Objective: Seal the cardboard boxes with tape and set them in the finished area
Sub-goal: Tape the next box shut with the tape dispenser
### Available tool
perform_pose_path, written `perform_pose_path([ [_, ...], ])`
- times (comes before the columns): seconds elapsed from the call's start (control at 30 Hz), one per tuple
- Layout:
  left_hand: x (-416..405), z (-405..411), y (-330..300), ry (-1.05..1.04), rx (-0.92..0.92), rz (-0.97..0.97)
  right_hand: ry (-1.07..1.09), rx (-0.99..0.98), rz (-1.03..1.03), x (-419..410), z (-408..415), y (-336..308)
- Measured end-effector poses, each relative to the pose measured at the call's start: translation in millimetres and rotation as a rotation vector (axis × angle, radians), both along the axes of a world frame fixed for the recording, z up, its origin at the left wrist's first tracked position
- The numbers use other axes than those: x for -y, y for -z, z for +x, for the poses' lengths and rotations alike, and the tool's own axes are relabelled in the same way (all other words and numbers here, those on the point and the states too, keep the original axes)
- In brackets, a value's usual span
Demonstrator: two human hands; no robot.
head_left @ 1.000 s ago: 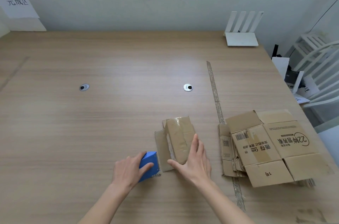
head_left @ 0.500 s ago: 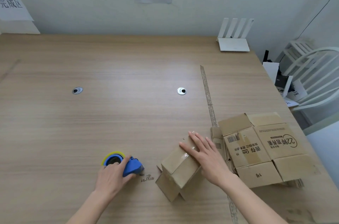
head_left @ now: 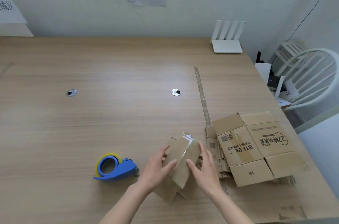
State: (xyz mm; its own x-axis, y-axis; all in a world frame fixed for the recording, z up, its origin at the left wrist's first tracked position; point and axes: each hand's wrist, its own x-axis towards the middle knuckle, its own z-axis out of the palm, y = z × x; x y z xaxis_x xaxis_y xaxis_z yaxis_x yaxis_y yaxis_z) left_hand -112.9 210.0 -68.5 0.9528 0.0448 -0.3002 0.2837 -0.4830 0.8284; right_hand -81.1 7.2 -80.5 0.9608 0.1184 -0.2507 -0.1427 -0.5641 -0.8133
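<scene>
A small brown cardboard box (head_left: pixel 181 161) with clear tape along its top seam is tilted up off the wooden table (head_left: pixel 91 123), its loose flaps hanging at the near end. My left hand (head_left: pixel 156 166) holds its left side, thumb on top and fingers around the edge. My right hand (head_left: pixel 203 165) holds the right side the same way. A blue tape dispenser (head_left: pixel 114 168) with a yellow-edged roll lies on the table just left of my left hand, untouched.
A stack of flattened printed cartons (head_left: pixel 251 148) lies to the right of the box. A strip of tape (head_left: pixel 201 95) runs across the table. A white router (head_left: pixel 227 42) stands at the back right, a white chair (head_left: pixel 310 77) beyond the table edge. A paper sign (head_left: pixel 11 11) hangs far left.
My left hand has let go of the tape dispenser and moved right onto the box. Both hands now hold the box, which has been lifted and tilted.
</scene>
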Motion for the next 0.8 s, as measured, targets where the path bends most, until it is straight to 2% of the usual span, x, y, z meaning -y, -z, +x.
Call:
perform_pose_path([
  [0.07,0,-7,4,0.074,0.034,0.107,-0.111,-0.021,0.074,1,9,7],
  [0.2,-4,-24,14,0.062,0.036,0.13,-0.291,0.009,0.074,-12,18,4],
  [0.5,-5,-27,6,0.055,0.042,0.359,-0.275,0.014,0.003,-24,8,8],
  [0.63,-26,-35,-1,-0.109,0.129,0.373,-0.257,0.032,0.02,-19,9,-5],
  [0.73,-61,-54,20,-0.277,0.16,0.604,-0.245,0.06,0.018,-12,9,-11],
  [0.8,-82,-66,40,-0.308,0.105,0.739,-0.213,0.081,0.031,-7,8,-10],
])
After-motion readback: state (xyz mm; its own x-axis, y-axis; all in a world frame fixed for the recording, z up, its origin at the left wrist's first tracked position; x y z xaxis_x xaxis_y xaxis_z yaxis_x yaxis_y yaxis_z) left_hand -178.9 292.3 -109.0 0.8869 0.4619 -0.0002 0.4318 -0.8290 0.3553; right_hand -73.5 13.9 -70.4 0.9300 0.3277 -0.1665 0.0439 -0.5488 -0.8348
